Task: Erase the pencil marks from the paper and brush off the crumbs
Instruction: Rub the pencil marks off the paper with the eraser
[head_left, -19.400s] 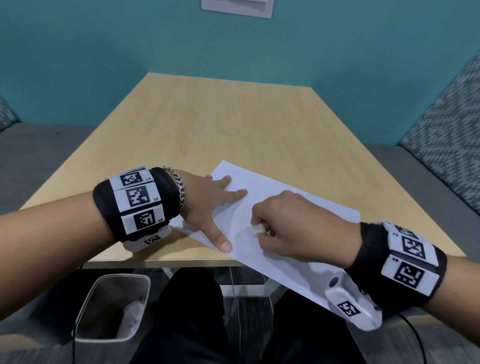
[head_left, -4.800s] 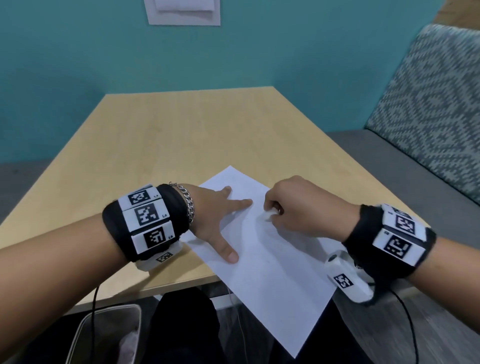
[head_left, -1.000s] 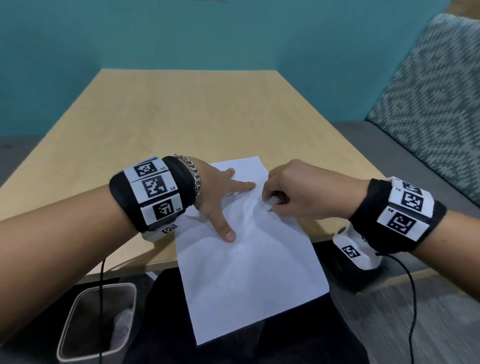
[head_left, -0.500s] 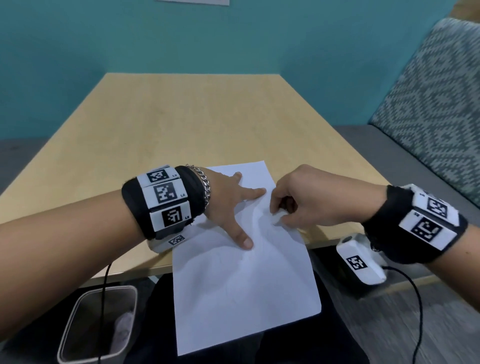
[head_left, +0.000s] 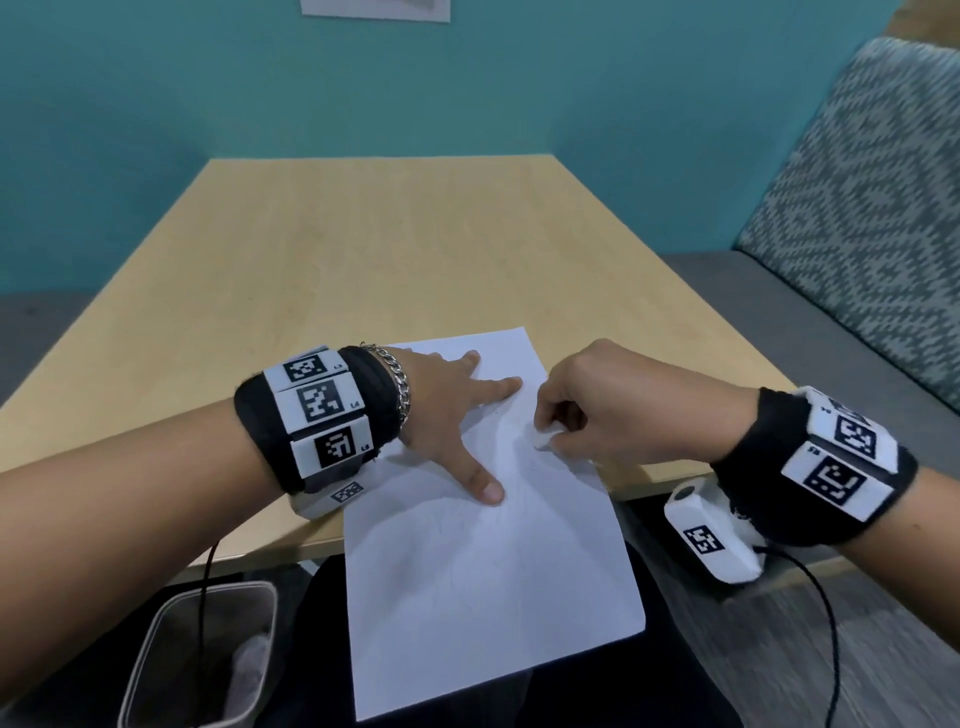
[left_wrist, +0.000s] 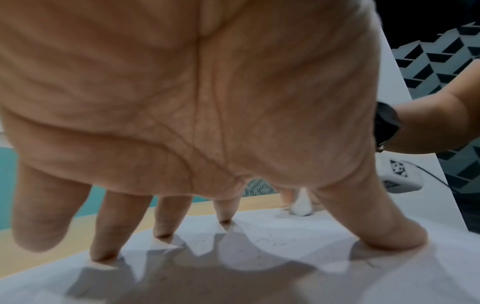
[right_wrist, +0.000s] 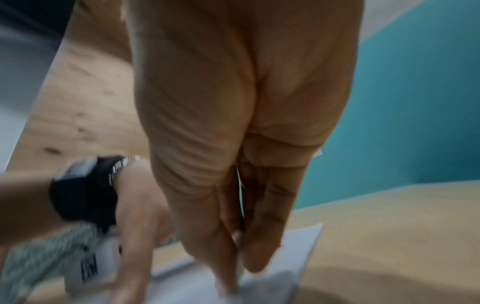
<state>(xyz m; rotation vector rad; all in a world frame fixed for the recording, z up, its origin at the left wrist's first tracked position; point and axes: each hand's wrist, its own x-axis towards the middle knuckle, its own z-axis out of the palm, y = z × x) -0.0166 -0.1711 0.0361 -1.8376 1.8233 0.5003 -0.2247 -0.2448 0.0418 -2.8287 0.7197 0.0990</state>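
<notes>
A white sheet of paper (head_left: 483, 561) lies on the wooden table (head_left: 363, 249), its near half hanging over the front edge. My left hand (head_left: 452, 415) presses flat on the sheet's upper left with fingers spread; the left wrist view shows the fingertips (left_wrist: 163, 234) on the paper (left_wrist: 259, 267) among faint pencil marks and specks. My right hand (head_left: 597, 410) pinches a small white eraser (head_left: 541, 440) and holds its tip on the paper just right of the left index finger. The eraser (left_wrist: 301, 207) also shows past the left thumb. The right wrist view is blurred.
A grey waste bin (head_left: 202, 654) stands on the floor under the table's front left. A bench with a patterned cushion (head_left: 857, 218) runs along the right side. A teal wall (head_left: 415, 78) closes the far end. Cables hang from both wrist cameras.
Over the last second the paper has stayed pinned under my left hand while my right hand rubs the eraser in small strokes at the same spot. Earlier the sheet lay more diagonally.
</notes>
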